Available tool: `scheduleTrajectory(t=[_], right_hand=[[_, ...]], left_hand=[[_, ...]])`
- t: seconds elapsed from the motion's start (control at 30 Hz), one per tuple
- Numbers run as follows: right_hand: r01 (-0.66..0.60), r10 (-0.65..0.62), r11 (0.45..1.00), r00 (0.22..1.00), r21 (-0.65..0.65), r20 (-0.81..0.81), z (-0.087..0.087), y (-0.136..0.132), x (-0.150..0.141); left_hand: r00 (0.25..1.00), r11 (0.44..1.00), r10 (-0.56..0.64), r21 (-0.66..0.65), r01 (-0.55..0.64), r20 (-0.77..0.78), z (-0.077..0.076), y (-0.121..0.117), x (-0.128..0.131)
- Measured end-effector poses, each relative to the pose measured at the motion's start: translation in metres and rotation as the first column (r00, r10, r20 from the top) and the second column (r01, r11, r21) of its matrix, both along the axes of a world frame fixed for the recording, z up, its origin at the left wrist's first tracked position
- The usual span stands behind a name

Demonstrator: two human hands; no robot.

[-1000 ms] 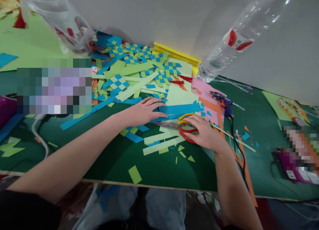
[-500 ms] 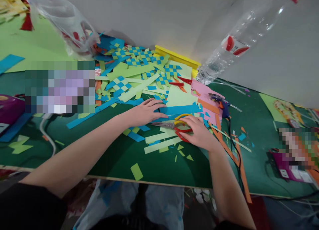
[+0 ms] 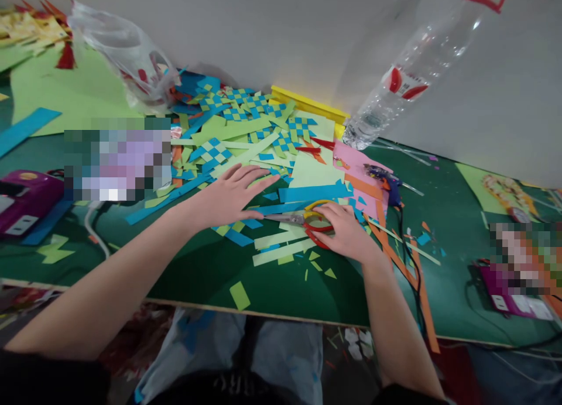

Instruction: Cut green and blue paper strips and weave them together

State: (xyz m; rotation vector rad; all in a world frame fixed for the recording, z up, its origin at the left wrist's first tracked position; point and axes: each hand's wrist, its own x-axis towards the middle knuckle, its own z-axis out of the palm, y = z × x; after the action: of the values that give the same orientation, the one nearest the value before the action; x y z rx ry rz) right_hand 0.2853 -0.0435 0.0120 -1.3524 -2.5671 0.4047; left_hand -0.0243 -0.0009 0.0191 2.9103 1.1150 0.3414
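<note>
Scissors [image 3: 297, 218] sit in the right hand [image 3: 345, 232], left hand [image 3: 228, 195] spread, room toward the table edge [image 3: 272, 315].

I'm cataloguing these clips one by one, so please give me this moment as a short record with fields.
Surface: green table
Left hand: fingers spread, near blue strips; contact unclear
Right hand: holding scissors by the yellow-and-red handles
Scissor blades: pointing toward the left hand
Beyond the hands: blue-and-green checkered pieces in a pile
Back left: plastic bag
Back right: clear bottle with a red-and-white label
</note>
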Motion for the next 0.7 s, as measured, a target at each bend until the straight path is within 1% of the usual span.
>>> scheduleTrajectory(t=[0.13,0.27,0.37,0.43,0.5,0.53,0.6,0.7], right_hand=[[-0.004,0.004,1.0,1.0,0.005,-0.011,0.0,0.0,0.0],[-0.004,0.004,1.0,1.0,0.011,-0.013,0.0,-0.001,0.0],[0.006,-0.006,1.0,1.0,0.017,-0.008,-0.002,-0.001,0.001],[0.009,-0.009,1.0,1.0,0.019,-0.003,-0.003,-0.001,0.001],[0.006,-0.006,1.0,1.0,0.023,0.0,-0.003,0.0,0.002],[0.004,-0.004,1.0,1.0,0.024,-0.001,-0.003,0.0,0.002],[0.001,-0.001,1.0,1.0,0.024,-0.005,-0.003,0.0,0.001],[0.0,0.0,1.0,1.0,0.011,-0.011,-0.001,-0.001,0.0]], left_hand=[[0.998,0.998,0.057,-0.014,-0.057,-0.037,-0.012,-0.016,-0.02],[0.995,0.995,0.097,-0.033,-0.098,-0.033,-0.02,-0.023,-0.035],[0.994,0.993,0.105,-0.059,-0.106,-0.015,-0.019,-0.022,-0.047],[0.99,0.986,0.136,-0.09,-0.139,-0.042,-0.015,-0.02,-0.052],[0.988,0.984,0.134,-0.108,-0.142,-0.076,-0.009,-0.018,-0.051],[0.992,0.989,0.111,-0.095,-0.117,-0.067,-0.006,-0.017,-0.047],[1.0,0.997,0.019,-0.068,-0.021,-0.021,-0.002,-0.014,-0.035],[0.992,0.992,-0.125,-0.015,0.126,0.005,-0.002,-0.005,-0.011]])
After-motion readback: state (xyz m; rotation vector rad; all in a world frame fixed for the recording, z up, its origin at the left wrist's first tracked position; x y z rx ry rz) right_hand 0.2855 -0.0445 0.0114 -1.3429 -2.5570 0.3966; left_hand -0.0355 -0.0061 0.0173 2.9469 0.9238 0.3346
